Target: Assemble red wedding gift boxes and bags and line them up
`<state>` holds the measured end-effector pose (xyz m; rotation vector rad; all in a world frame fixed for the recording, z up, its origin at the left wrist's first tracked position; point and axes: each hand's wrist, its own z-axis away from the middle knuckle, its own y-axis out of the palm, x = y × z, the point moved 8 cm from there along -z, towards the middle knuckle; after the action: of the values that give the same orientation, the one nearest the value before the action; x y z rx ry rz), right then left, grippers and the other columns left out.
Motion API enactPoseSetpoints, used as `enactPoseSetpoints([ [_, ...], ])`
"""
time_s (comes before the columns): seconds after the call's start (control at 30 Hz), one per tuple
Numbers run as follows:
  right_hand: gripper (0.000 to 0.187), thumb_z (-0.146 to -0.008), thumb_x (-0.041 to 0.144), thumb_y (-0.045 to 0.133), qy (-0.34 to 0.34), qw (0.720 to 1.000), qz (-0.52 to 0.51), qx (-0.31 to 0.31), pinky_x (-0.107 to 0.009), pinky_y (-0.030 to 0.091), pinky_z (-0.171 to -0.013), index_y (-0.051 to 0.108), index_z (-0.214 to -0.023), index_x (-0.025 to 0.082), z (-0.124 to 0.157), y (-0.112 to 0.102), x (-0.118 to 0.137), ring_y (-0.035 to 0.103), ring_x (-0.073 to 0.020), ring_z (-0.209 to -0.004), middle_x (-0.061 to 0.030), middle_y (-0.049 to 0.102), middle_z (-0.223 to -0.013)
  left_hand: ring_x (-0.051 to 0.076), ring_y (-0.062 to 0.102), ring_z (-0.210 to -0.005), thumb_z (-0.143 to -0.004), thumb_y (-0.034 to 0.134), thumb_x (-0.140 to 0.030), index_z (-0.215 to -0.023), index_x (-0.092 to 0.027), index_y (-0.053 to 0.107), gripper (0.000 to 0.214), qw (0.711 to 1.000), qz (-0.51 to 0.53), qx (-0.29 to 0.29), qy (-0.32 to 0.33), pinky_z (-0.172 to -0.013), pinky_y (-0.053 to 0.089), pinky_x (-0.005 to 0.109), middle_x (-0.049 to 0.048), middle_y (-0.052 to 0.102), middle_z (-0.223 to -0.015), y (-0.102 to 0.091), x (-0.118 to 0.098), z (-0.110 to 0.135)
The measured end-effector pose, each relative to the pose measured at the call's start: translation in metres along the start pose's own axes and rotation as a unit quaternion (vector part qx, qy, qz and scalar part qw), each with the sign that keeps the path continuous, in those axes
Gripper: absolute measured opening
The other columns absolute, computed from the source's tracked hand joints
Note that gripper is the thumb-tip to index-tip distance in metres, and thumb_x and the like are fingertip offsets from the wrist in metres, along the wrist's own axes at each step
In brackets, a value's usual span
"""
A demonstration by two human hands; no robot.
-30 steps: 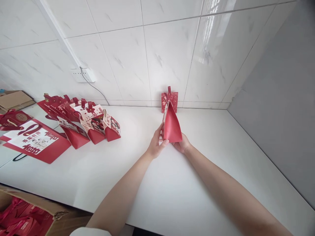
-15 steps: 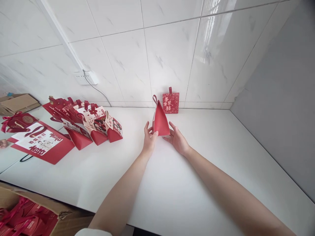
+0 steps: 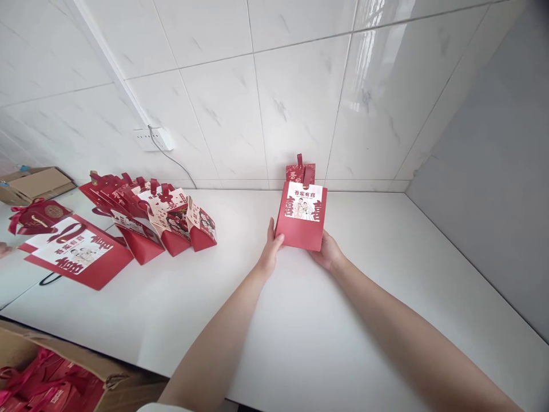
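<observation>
Between my two hands is a red gift box (image 3: 301,233) with a ribbon loop on top and a white label showing a couple and red characters; its broad front faces me. My left hand (image 3: 270,253) grips the left edge, thumb on the front and fingers partly hidden. At the lower right corner, my right hand (image 3: 330,252) holds the box, its fingertips out of sight behind it. Directly beyond stands a patterned red box (image 3: 292,170) against the wall, largely covered by the held one.
Several red and cream gift boxes (image 3: 174,246) stand in rows to the left. Beside them lies a flat red box with a white label (image 3: 103,269). An open carton (image 3: 124,392) of red boxes is at lower left. Another person's hand (image 3: 4,250) shows at the left edge.
The gift box in my hands has turned from its triangular side to its labelled front, and now covers most of the patterned box behind. My right hand has closed onto it.
</observation>
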<state>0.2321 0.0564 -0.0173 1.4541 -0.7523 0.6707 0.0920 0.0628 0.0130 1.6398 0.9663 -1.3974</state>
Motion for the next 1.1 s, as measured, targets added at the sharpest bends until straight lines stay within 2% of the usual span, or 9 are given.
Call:
enactPoseSetpoints([
  [0.1, 0.032, -0.084, 0.051, 0.058, 0.003, 1.000, -0.008, -0.014, -0.044, 0.049, -0.096, 0.068, -0.104, 0.029, 0.000, -0.005, 0.001, 0.059, -0.0294, -0.116, -0.0001, 0.068, -0.119, 0.031, 0.059, -0.120, -0.081, 0.066, -0.048, -0.138, -0.027, 0.039, 0.066, 0.995, 0.021, 0.051, -0.082, -0.101, 0.047, 0.051, 0.0125, 0.050, -0.143, 0.007, 0.010, 0.000],
  [0.17, 0.042, -0.086, 0.061, 0.050, 0.001, 1.000, -0.024, -0.004, -0.044, 0.049, -0.096, 0.067, -0.108, 0.029, 0.001, -0.001, 0.004, 0.058, -0.0294, -0.117, -0.0007, 0.068, -0.121, 0.029, 0.068, -0.105, -0.080, 0.069, -0.045, -0.129, -0.022, 0.045, 0.059, 0.991, 0.061, 0.049, -0.110, -0.098, 0.049, 0.050, 0.0150, 0.057, -0.133, 0.006, 0.013, 0.000],
  [0.27, 0.054, -0.088, 0.069, 0.040, -0.004, 0.999, -0.027, 0.036, -0.044, 0.049, -0.096, 0.063, -0.118, 0.030, 0.004, 0.012, 0.009, 0.056, -0.0281, -0.121, -0.0014, 0.063, -0.129, 0.026, 0.069, -0.102, -0.076, 0.075, -0.034, -0.126, -0.023, 0.043, 0.060, 0.988, 0.114, 0.018, -0.107, -0.102, 0.048, 0.046, 0.0129, 0.059, -0.131, 0.001, 0.014, -0.001],
  [0.37, 0.043, -0.087, 0.057, 0.056, -0.010, 0.999, 0.001, 0.045, -0.040, 0.050, -0.095, 0.060, -0.122, 0.032, 0.006, 0.019, 0.013, 0.054, -0.0252, -0.123, -0.0007, 0.060, -0.133, 0.025, 0.067, -0.107, -0.072, 0.079, -0.026, -0.134, -0.029, 0.038, 0.075, 0.988, 0.122, 0.015, -0.098, -0.105, 0.047, 0.044, 0.0099, 0.058, -0.133, -0.001, 0.016, -0.002],
  [0.47, 0.039, -0.083, 0.046, 0.067, -0.007, 1.000, 0.004, 0.029, -0.039, 0.050, -0.096, 0.062, -0.117, 0.029, 0.006, 0.014, 0.011, 0.057, -0.0241, -0.119, -0.0023, 0.063, -0.129, 0.024, 0.067, -0.108, -0.079, 0.073, -0.036, -0.144, -0.038, 0.028, 0.079, 0.989, 0.116, 0.028, -0.083, -0.105, 0.046, 0.047, 0.0073, 0.055, -0.137, 0.002, 0.015, -0.005],
  [0.6, 0.037, -0.079, 0.035, 0.074, -0.003, 0.999, -0.027, 0.024, -0.041, 0.050, -0.098, 0.061, -0.112, 0.026, 0.003, 0.009, 0.007, 0.061, -0.0236, -0.112, -0.0031, 0.067, -0.121, 0.026, 0.066, -0.110, -0.087, 0.054, -0.058, -0.148, -0.043, 0.019, 0.072, 0.985, 0.147, -0.002, -0.086, -0.102, 0.047, 0.050, 0.0064, 0.048, -0.146, 0.001, 0.018, -0.011],
  [0.7, 0.039, -0.076, 0.031, 0.078, -0.009, 0.999, -0.038, 0.015, -0.041, 0.051, -0.096, 0.059, -0.110, 0.026, 0.001, 0.006, 0.007, 0.063, -0.0221, -0.106, -0.0024, 0.068, -0.114, 0.029, 0.063, -0.114, -0.087, 0.047, -0.066, -0.147, -0.034, 0.031, 0.070, 0.978, 0.181, -0.012, -0.100, -0.102, 0.046, 0.050, 0.0103, 0.048, -0.146, 0.002, 0.019, -0.014],
  [0.83, 0.042, -0.076, 0.034, 0.077, -0.010, 0.999, -0.034, 0.010, -0.039, 0.052, -0.095, 0.057, -0.112, 0.025, 0.000, 0.004, 0.006, 0.064, -0.0196, -0.104, -0.0024, 0.067, -0.115, 0.031, 0.060, -0.118, -0.086, 0.040, -0.071, -0.137, -0.024, 0.049, 0.070, 0.969, 0.214, -0.005, -0.123, -0.105, 0.044, 0.049, 0.0126, 0.053, -0.141, 0.003, 0.020, -0.014],
  [1.1, 0.039, -0.077, 0.034, 0.076, 0.001, 0.999, -0.031, 0.018, -0.035, 0.054, -0.091, 0.057, -0.110, 0.027, -0.001, 0.002, 0.005, 0.064, -0.0172, -0.102, -0.0004, 0.067, -0.113, 0.031, 0.064, -0.111, -0.086, 0.040, -0.071, -0.132, -0.021, 0.054, 0.069, 0.968, 0.219, -0.014, -0.119, -0.104, 0.043, 0.051, 0.0144, 0.057, -0.137, 0.000, 0.024, -0.014],
])
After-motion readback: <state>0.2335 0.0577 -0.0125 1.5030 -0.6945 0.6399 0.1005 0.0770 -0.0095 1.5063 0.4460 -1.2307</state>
